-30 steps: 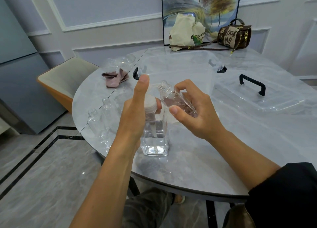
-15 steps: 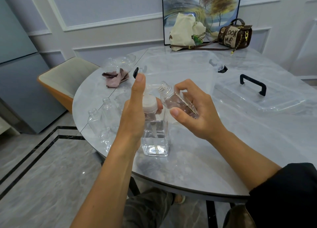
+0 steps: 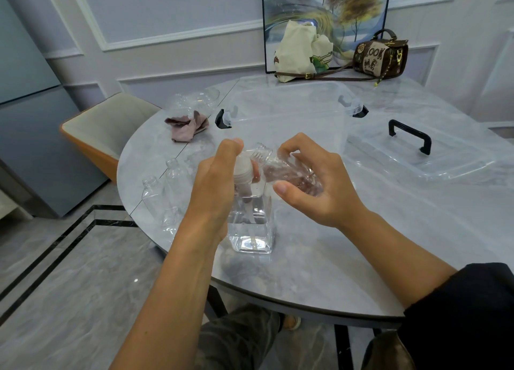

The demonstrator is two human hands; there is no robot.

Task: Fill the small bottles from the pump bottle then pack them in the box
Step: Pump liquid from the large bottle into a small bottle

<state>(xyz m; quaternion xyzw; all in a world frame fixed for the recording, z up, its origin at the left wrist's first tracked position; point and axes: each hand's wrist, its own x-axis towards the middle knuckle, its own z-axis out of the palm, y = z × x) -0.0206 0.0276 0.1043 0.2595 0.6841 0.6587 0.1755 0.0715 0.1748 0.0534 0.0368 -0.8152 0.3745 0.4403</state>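
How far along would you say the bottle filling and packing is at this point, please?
Early. Done: nothing shows packed in the clear box, whose lid lies beside it. In hand: the left hand presses the pump bottle while the right hand tilts a small bottle to its spout. Left: empty bottles wait at the table's left edge.

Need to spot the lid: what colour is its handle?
Black, on the clear lid; handle shows in the head view.

Single head-worn view is looking forward and down, close over the table (image 3: 347, 247), wall at 12 o'clock.
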